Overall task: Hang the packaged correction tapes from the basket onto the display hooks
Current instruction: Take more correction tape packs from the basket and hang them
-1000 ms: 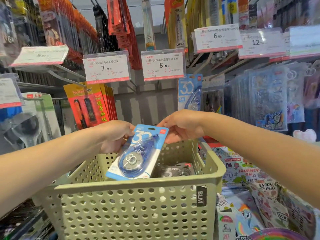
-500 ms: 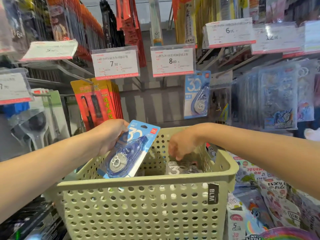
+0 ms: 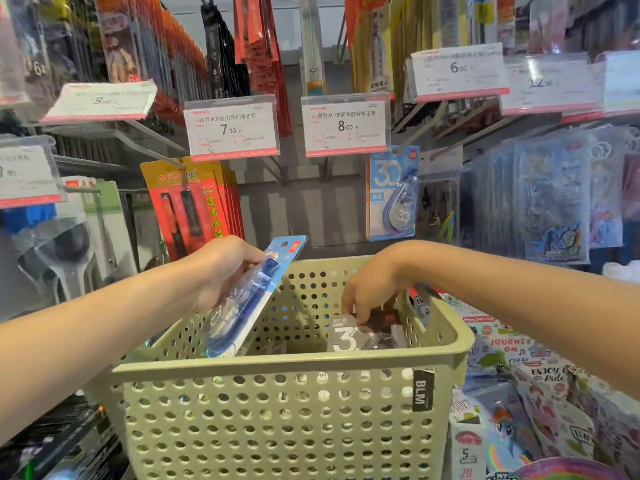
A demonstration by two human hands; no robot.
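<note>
Two bare hands work at a pale green perforated basket [image 3: 284, 420] that fills the lower middle of the view. The left hand [image 3: 221, 271] grips a blue-carded correction tape [image 3: 249, 299] by its upper part, fingers curled round the card edge, so the pack tilts with its top corner above the basket's far rim and its lower end down inside the left of the basket. The right hand [image 3: 370, 296] reaches down into the basket on the right side, its fingers bent round the top of a grey correction tape pack [image 3: 346, 336] that lies against the right wall; it appears to be pinching that pack, though the fingertips are partly hidden and blurred. A black label [image 3: 423, 389] marked BLM sits on the basket's near right corner.

Behind the basket, one blue correction tape pack [image 3: 391, 194] already hangs on a display hook below a price tag reading 8.00 [image 3: 345, 128]. Left of it, a tag reading 7.90 [image 3: 231, 129] hangs above a row of red and yellow pen packs [image 3: 188, 202]. Clear sleeves with cartoon prints [image 3: 550, 199] hang at the right, and colourful printed packets [image 3: 540, 393] lie beside the basket at lower right.
</note>
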